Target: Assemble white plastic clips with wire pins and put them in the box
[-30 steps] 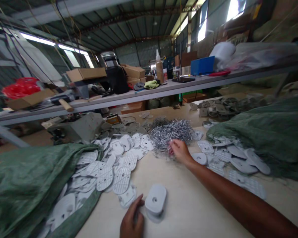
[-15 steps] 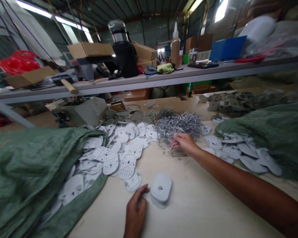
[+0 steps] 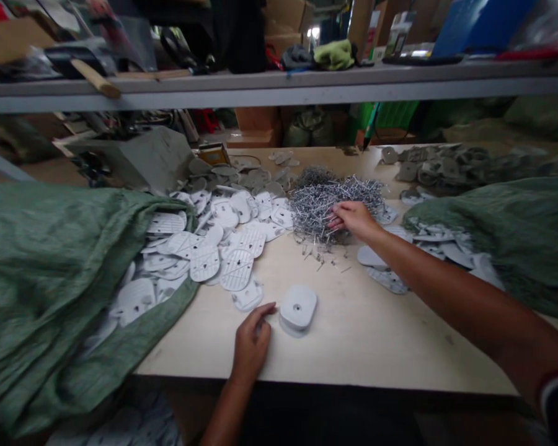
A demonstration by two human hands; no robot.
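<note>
On the left, a green sack is lying open, with white plates spreading from it across the pale tabletop. In the near middle, the left hand is lying loosely curled, holding nothing, its index fingertip just beside a small white stack. The stack is looking light, stiff and perhaps slippery to me; its long side edges seem the best grip. Its long axis is running near to far, far end leaning slightly right. Farther off, metal pins are heaping up, pointing every way, probably light and stiff, best pinched by the shank. The right hand is pressing its fingertips together there; whether they are gripping a pin, I cannot tell. Far right, a second green sack is lying over more plates.
</note>
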